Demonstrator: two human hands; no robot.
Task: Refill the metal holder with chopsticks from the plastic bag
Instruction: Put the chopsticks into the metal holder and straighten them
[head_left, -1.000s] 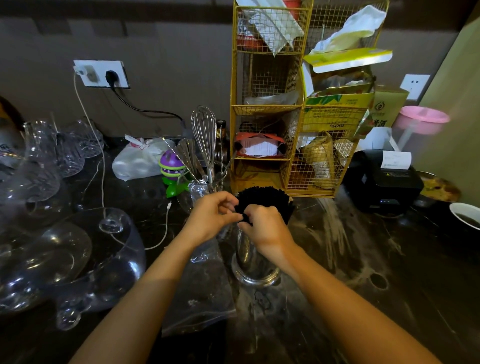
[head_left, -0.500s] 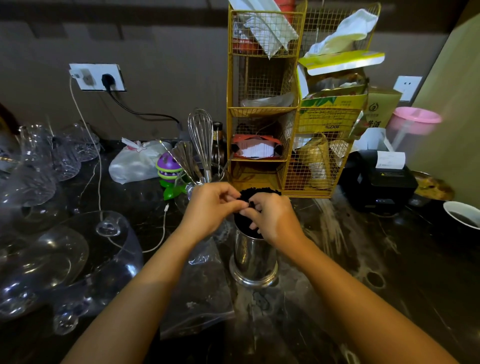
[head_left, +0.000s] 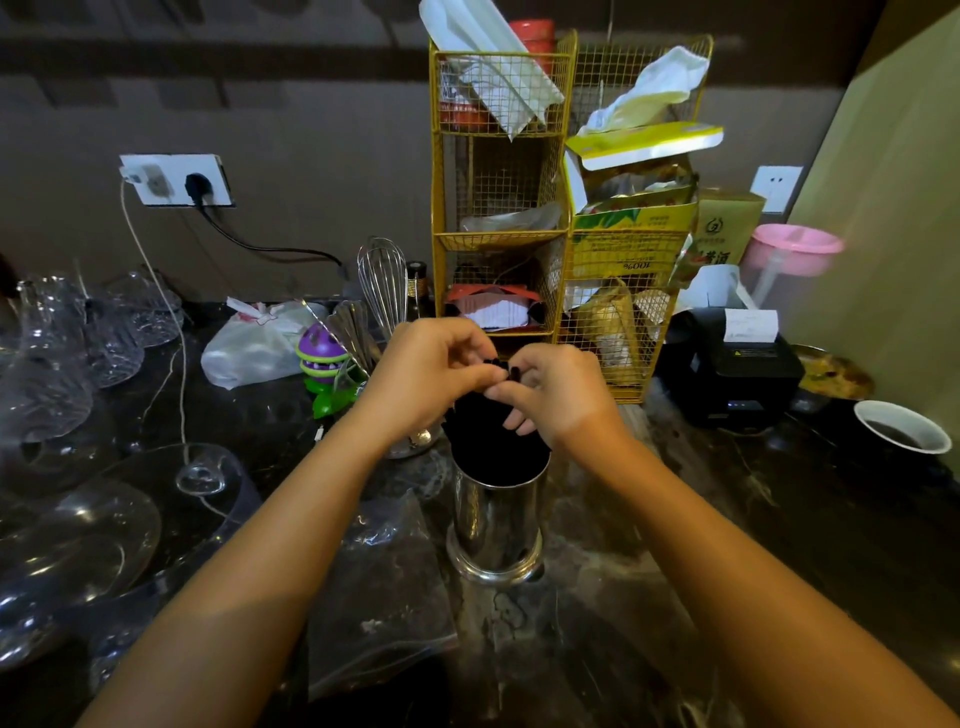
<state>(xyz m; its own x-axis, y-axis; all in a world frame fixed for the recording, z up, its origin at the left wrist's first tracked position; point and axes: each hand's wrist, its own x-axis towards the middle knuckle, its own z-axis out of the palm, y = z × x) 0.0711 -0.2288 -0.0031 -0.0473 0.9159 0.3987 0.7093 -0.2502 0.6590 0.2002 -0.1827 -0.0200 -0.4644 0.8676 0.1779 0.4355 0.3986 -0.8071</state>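
**Chopsticks almost settled in the holder**

Compared with half a second ago, both hands sit a little higher over the bundle, and their fingertips now meet at its top. The left hand (head_left: 426, 374) and the right hand (head_left: 558, 395) each pinch the tips of the black chopsticks (head_left: 493, 436) with fingers pressed together. These chopsticks stand upright inside the metal holder (head_left: 496, 519), which rests on the dark desk (head_left: 727, 519). The plastic bag (head_left: 379, 587) lies flat just left of the holder and looks empty. I judge the refill nearly finished; the step in hand is sorting the tips. Next, the hands should let go gently, so no chopstick tilts out.
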